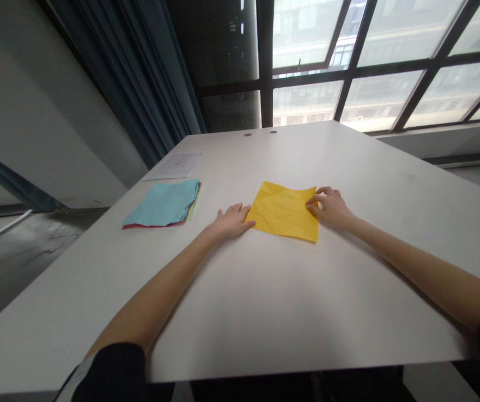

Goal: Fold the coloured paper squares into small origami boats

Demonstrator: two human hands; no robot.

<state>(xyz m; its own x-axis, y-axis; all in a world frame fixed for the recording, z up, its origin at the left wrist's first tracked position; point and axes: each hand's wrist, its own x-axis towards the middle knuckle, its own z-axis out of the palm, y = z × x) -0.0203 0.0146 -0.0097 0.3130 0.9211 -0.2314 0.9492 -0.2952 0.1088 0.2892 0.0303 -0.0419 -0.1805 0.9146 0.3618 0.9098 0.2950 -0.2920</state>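
A creased yellow sheet of paper [284, 211] lies on the white table [240, 301] between my hands. My left hand [233, 220] rests flat with fingers spread, its thumb and fingertips touching the sheet's left edge. At the sheet's right edge, my right hand [331, 207] pinches the paper between thumb and fingers. That edge is slightly raised near the upper right corner.
To the left lies a stack of coloured paper [162, 202], light blue on top with red and green edges showing. Behind it is a printed white sheet [175, 166]. A blue curtain [134, 72] and large windows [307, 33] stand beyond the table.
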